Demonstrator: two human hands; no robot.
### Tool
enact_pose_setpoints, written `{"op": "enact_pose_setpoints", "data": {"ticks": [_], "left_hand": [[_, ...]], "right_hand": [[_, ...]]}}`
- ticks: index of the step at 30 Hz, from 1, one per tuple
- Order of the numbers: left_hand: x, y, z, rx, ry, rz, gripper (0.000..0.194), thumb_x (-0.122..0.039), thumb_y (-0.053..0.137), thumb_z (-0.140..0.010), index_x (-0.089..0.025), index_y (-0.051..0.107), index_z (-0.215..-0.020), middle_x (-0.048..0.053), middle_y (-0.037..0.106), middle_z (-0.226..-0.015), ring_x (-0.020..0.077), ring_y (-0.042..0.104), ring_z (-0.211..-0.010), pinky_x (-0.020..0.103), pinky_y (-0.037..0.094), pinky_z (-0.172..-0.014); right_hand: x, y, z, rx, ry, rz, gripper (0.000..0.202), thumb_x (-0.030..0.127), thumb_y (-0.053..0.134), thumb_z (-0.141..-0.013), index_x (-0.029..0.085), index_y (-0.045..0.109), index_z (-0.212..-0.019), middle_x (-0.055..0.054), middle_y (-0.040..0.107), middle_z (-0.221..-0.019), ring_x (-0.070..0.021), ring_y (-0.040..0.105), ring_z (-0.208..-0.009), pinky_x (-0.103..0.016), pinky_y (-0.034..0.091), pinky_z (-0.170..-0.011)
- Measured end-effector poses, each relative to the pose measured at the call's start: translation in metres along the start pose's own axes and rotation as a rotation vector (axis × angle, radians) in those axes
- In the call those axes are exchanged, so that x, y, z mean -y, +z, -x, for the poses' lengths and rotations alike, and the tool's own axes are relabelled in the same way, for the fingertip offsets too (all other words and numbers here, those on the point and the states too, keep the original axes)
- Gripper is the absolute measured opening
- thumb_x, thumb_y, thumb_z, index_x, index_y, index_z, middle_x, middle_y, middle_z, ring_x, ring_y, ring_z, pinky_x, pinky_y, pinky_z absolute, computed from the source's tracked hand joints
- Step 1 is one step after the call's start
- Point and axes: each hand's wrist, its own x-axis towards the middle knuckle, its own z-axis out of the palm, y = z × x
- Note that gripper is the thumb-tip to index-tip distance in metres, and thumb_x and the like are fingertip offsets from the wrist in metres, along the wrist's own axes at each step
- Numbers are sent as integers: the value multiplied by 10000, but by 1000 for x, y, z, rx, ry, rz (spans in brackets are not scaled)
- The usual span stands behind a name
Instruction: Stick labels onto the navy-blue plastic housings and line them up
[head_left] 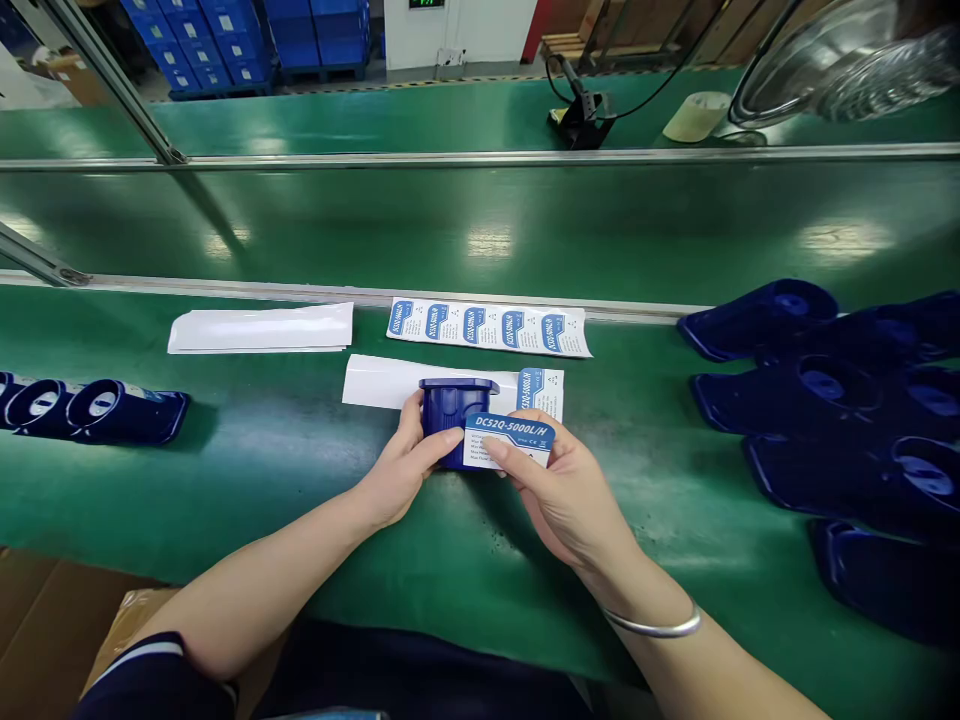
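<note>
A dark blue plastic housing (454,405) stands near the middle of the green table, with my left hand (399,465) gripping its left side. Between the thumb and fingers of my right hand (559,490) is a blue and white label (508,440) reading DC52Q-5000L/H, held over the housing's right part. Whether the label touches the housing cannot be made out. Just behind lies a mostly bare white backing strip (382,382) with one label (551,392) at its right end. Farther back is a sheet of several labels (491,326).
White strips (262,328) lie at the back left. Blue housings with labels (101,408) stand in a row at far left. Several dark blue housings (817,385) cover the right side. A metal rail (375,296) runs behind the sheets; a cardboard box (45,620) is lower left.
</note>
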Motion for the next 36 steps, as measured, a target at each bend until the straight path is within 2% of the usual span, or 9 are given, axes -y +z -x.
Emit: {"op": "enact_pose_setpoints", "data": {"ticks": [13, 21, 29, 32, 36], "left_hand": [[-2, 2, 1, -6, -11, 7, 729, -377, 760, -861, -271, 400, -1486, 81, 556, -1509, 320, 475, -1426, 467, 387, -1176], [-3, 1, 1, -3, -17, -5, 695, -379, 762, -860, -269, 430, -1461, 73, 569, -1488, 321, 466, -1431, 464, 381, -1182], [-6, 3, 2, 3, -31, -34, 710, -376, 720, -897, -282, 372, -1508, 79, 520, -1537, 316, 457, -1439, 473, 380, -1184], [-5, 1, 1, 22, -11, -52, 745, -360, 758, -868, -267, 372, -1498, 91, 522, -1530, 322, 460, -1433, 474, 377, -1185], [-4, -1, -1, 43, 24, -104, 832, -261, 837, -783, -251, 380, -1478, 94, 547, -1488, 315, 483, -1409, 476, 345, -1207]], "right_hand": [[2, 2, 0, 5, -13, 2, 243, 312, 914, -747, 231, 704, -838, 34, 644, -767, -113, 544, -710, -256, 491, -710], [3, 2, 0, 8, -10, 20, 256, 340, 910, -743, 237, 697, -838, 18, 660, -804, -142, 570, -744, -289, 510, -739], [6, 4, -1, 21, 3, -9, 251, 329, 914, -737, 240, 697, -829, 24, 692, -824, -141, 605, -761, -299, 531, -791], [6, 3, -1, 24, 9, -21, 254, 331, 914, -739, 245, 706, -856, 20, 716, -868, -150, 636, -815, -310, 538, -838], [5, 2, 0, 17, 26, -15, 286, 358, 919, -730, 248, 707, -887, 9, 735, -917, -171, 658, -891, -321, 533, -880]]}}
